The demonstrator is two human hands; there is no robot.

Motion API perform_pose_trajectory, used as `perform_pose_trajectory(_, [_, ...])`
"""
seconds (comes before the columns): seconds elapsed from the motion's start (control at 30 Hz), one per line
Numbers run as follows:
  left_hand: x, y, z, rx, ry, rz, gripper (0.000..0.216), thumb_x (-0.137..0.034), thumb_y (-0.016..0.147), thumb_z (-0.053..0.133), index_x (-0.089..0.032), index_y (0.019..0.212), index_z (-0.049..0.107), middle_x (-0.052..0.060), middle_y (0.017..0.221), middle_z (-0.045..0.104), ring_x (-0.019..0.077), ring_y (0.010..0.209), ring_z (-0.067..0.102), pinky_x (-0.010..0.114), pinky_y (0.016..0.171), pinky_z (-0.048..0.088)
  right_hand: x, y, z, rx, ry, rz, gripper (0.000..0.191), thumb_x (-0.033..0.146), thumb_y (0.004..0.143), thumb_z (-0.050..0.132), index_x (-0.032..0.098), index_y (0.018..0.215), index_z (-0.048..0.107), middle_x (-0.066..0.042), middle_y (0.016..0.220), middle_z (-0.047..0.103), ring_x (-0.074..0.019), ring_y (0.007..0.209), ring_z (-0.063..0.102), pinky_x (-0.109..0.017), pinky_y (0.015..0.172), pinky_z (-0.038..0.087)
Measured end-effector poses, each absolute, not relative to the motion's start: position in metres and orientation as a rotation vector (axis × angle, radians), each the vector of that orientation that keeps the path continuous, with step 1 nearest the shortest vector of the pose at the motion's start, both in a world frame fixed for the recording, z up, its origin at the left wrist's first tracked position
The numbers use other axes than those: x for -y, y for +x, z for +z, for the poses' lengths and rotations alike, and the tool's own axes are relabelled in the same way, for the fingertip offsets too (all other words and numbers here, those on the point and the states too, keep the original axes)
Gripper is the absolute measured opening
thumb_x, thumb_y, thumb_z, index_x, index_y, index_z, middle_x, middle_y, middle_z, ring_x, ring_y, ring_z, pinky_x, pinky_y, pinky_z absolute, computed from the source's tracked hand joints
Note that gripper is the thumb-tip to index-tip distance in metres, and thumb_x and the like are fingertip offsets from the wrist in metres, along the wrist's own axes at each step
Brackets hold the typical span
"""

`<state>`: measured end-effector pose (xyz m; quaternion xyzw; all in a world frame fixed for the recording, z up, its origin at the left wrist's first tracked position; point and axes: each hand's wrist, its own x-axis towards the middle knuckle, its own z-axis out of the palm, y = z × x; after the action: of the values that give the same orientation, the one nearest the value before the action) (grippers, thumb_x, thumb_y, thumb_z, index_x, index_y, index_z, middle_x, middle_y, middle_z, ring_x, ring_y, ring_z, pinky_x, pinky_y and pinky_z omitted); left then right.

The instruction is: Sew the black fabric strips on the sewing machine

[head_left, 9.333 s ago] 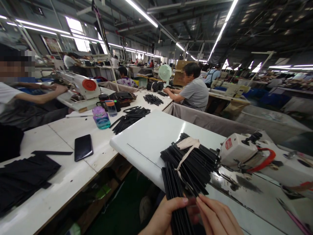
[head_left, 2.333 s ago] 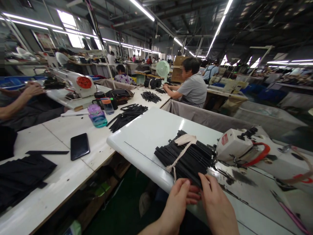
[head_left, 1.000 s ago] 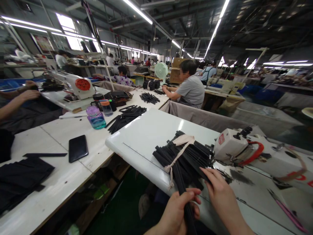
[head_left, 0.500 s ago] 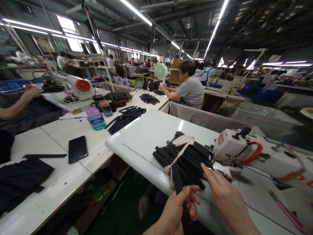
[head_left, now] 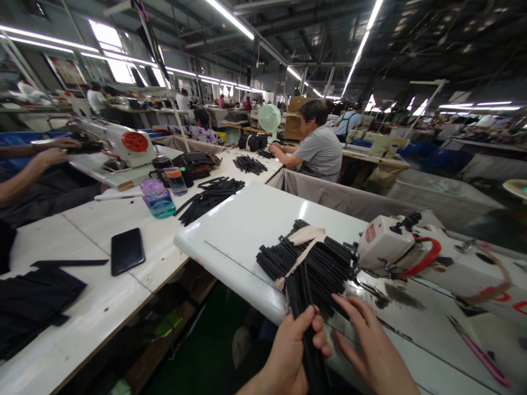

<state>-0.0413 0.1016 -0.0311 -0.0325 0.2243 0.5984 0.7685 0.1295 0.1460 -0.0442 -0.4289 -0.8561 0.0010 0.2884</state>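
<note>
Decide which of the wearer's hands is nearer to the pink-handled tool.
Right. The right hand is left of the pink-handled tool, not touching it; the left hand is farther left, gripping black strips.

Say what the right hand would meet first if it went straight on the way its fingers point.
The right hand would likely meet the pile of black strips on the white tabletop first; depth is unclear, so it may already touch them.
</note>
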Motion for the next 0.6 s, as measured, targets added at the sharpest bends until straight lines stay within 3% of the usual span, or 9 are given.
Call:
perform_pose_trajectory(0.13, [-0.1, -0.046, -0.033, -0.52, 0.033, 1.249, 0.045, -0.04, 0.064, 0.085, -0.015, 0.066, 0.048, -0.009, 0.053, 0.047, -0.0011, 0.035, 0.027, 0.016, 0.038, 0.025, -0.157, 0.122, -0.057, 2.324, -1.12, 0.017, 0.032, 0.025, 0.098, 0.039, 0.023, 0.126, 0.056, -0.006, 0.105, 0.065, -0.016, 0.088, 0.069, -0.024, 0.071, 0.057])
perform_pose_trajectory(0.23, [-0.099, -0.048, -0.034, -0.563, 0.066, 1.159, 0.049, -0.048, 0.062, 0.083, -0.018, 0.062, 0.045, -0.011, 0.042, 0.036, 0.0009, 0.03, 0.023, 0.019, 0.034, 0.02, -0.157, 0.115, -0.05, 2.38, -1.053, -0.11, 0.034, 0.026, 0.1, 0.038, 0.021, 0.128, 0.057, -0.006, 0.095, 0.068, -0.0164, 0.079, 0.069, -0.024, 0.066, 0.056])
perform_pose_trajectory(0.3, [-0.098, -0.048, -0.034, -0.606, 0.083, 1.165, 0.046, -0.053, 0.063, 0.08, -0.018, 0.067, 0.05, -0.011, 0.039, 0.034, 0.0033, 0.029, 0.026, 0.02, 0.034, 0.022, -0.155, 0.114, -0.042, 2.415, -0.977, -0.212, 0.036, 0.028, 0.101, 0.036, 0.019, 0.128, 0.057, -0.007, 0.09, 0.068, -0.0171, 0.078, 0.069, -0.024, 0.065, 0.055])
perform_pose_trajectory(0.47, [-0.095, -0.049, -0.038, -0.706, 0.13, 1.19, 0.048, -0.05, 0.071, 0.075, -0.01, 0.093, 0.06, -0.004, 0.056, 0.057, 0.0036, 0.036, 0.036, 0.021, 0.04, 0.029, -0.14, 0.119, -0.033, 2.394, -0.906, -0.29, 0.033, 0.025, 0.099, 0.044, 0.019, 0.128, 0.058, -0.005, 0.083, 0.067, -0.016, 0.072, 0.067, -0.025, 0.067, 0.052])
perform_pose_trajectory(0.6, [-0.095, -0.049, -0.045, -0.709, 0.101, 1.178, 0.051, -0.047, 0.068, 0.077, -0.009, 0.098, 0.061, -0.006, 0.058, 0.054, 0.0021, 0.036, 0.033, 0.02, 0.041, 0.025, -0.136, 0.118, -0.038, 2.442, -0.873, -0.278, 0.041, 0.02, 0.098, 0.045, 0.018, 0.139, 0.049, -0.005, 0.082, 0.066, -0.0163, 0.072, 0.066, -0.026, 0.067, 0.052])
